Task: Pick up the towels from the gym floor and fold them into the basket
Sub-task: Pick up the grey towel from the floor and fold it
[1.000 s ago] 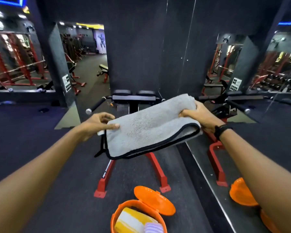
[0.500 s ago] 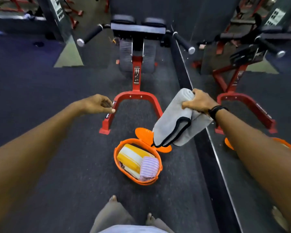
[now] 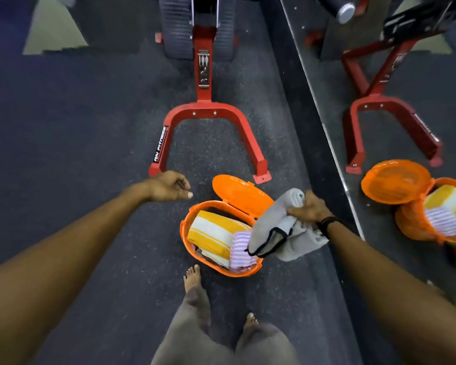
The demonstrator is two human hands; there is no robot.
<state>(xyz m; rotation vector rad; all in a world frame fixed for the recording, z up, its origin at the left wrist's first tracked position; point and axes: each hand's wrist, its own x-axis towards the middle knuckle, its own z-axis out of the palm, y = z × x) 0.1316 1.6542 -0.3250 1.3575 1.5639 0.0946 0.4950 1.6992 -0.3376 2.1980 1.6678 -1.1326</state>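
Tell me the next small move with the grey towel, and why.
Probably lower the right hand a little to the left and set the grey towel into the orange basket. The towel is already folded and hangs over the basket's right rim, the lid is open, and there seems room beside the yellow striped towel. The left hand holds nothing.

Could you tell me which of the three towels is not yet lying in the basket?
The grey towel with black edging: the right hand grips it above the orange basket's rim, whereas the yellow-striped towel and the purple-striped towel already lie folded inside.
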